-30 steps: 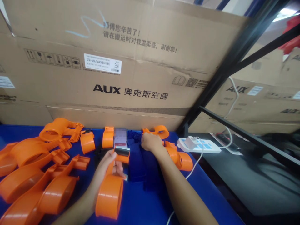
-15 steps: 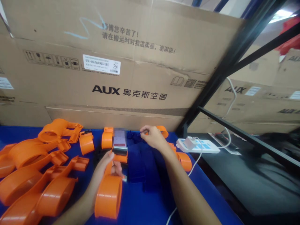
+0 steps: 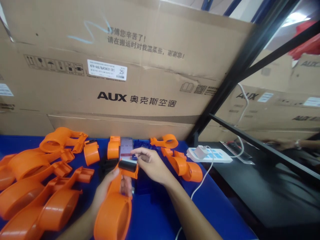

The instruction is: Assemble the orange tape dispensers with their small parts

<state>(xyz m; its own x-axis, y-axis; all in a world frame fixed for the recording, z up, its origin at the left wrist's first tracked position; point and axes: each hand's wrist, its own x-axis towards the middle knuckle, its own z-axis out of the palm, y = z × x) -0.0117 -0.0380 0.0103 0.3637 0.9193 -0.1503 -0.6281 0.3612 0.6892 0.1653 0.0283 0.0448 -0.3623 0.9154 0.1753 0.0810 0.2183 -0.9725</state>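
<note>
My left hand [image 3: 103, 186] is closed around the handle of an orange tape dispenser [image 3: 112, 210], its wide ring toward me. At its far end sit a black roller [image 3: 127, 165] and a pale toothed strip. My right hand [image 3: 151, 163] pinches a small dark blue piece [image 3: 134, 156] just above that end; whether the two touch, I cannot tell. Under my right hand and forearm lie dark blue parts [image 3: 147, 191], largely hidden. Behind the held dispenser, a phone [image 3: 126, 145] with a lit screen stands beside another orange part [image 3: 113, 148].
Several orange dispensers [image 3: 60, 210] crowd the blue table's left side, with more [image 3: 193, 171] on the right. A white power strip [image 3: 225, 156] with a cable lies by a black metal frame [image 3: 222, 93]. A large cardboard box [image 3: 150, 70] walls off the back. Another person's hand [image 3: 291, 144] shows far right.
My right hand has come left and nearer from the dark blue parts, bringing a small blue piece to the dispenser's end. The held dispenser has turned and tilted slightly in my left hand.
</note>
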